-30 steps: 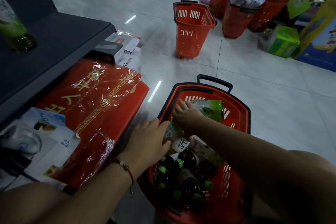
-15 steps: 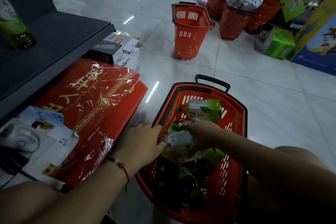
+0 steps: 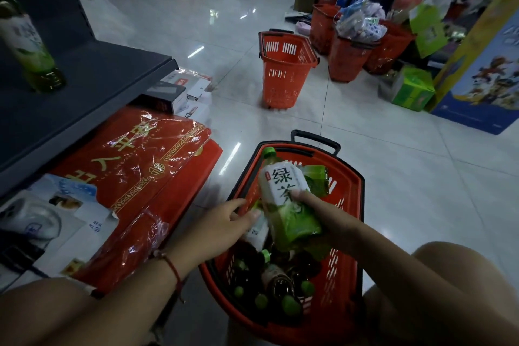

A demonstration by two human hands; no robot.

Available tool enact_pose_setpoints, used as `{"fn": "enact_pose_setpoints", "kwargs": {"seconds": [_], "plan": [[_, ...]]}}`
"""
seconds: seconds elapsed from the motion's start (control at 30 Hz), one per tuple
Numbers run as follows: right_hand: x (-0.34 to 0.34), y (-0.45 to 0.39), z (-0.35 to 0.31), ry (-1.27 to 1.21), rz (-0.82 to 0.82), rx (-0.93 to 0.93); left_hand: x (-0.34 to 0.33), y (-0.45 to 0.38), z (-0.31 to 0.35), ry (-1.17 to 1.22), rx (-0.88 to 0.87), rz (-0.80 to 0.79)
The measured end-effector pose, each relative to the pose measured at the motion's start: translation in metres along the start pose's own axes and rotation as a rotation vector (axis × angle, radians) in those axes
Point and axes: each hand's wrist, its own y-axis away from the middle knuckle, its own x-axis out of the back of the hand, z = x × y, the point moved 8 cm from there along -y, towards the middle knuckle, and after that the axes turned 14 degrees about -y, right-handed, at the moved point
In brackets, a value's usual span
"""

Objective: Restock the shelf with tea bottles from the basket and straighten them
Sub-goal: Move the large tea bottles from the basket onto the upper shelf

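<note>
Two hands are busy over the red basket point(image 3: 346, 233) on the floor, so the step in hand looks like picking bottles out to put on the shelf. The right hand point(image 3: 323, 219) has its fingers curled round a green tea bottle point(image 3: 286, 199) and holds it up above the basket, with the green cap pointing away from the person and the white label facing up. The left hand point(image 3: 224, 222) reaches over the near left rim of the basket, and its fingers curl onto a second bottle point(image 3: 257, 229) that lies just under the first one; it seems to grip it, though most of that bottle is hidden. More bottles with green caps point(image 3: 289, 303) lie in a heap at the bottom of the basket, so a lot of the job is left to do. One tea bottle point(image 3: 31, 45) already stands on the dark shelf point(image 3: 98, 78) up on the left, well apart from the basket. Below the shelf lie big red boxes in shiny wrap point(image 3: 132, 174). Another red basket point(image 3: 283, 67) stands farther off on the white floor. I think the next move is to lift the held bottle clear of the basket, swing it left and up to the shelf, and stand it up straight beside the one there with its label facing out. It must clear the shelf edge and not knock over the standing bottle.
</note>
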Motion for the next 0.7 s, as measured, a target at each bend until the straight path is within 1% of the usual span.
{"fn": "enact_pose_setpoints", "kwargs": {"seconds": [0.03, 0.1, 0.17, 0.2, 0.27, 0.33, 0.5, 0.6, 0.7], "plan": [[-0.009, 0.005, 0.001, -0.063, -0.015, 0.015, -0.003, 0.002, 0.005, 0.133, 0.002, -0.034], [-0.023, 0.011, 0.003, -0.111, -0.028, 0.056, -0.009, 0.007, 0.012, 0.397, -0.004, -0.090], [-0.039, 0.017, 0.006, -0.112, -0.059, 0.083, -0.012, 0.011, 0.017, 0.577, -0.005, -0.114], [-0.048, 0.019, 0.008, -0.106, -0.083, 0.094, -0.010, 0.014, 0.018, 0.639, -0.005, -0.089], [-0.066, 0.024, 0.011, -0.074, -0.131, 0.121, -0.001, 0.020, 0.016, 0.674, -0.005, 0.024], [-0.082, 0.034, 0.008, -0.031, -0.162, 0.162, 0.009, 0.023, 0.010, 0.652, 0.009, 0.115], [-0.115, 0.067, -0.009, 0.106, -0.272, 0.348, 0.037, 0.045, 0.008, 0.755, -0.021, 0.202], [-0.138, 0.088, -0.022, 0.203, -0.323, 0.469, 0.063, 0.070, 0.011, 0.757, -0.037, 0.299], [-0.167, 0.109, -0.040, 0.215, -0.396, 0.538, 0.091, 0.099, 0.012, 0.756, -0.041, 0.350]]}}
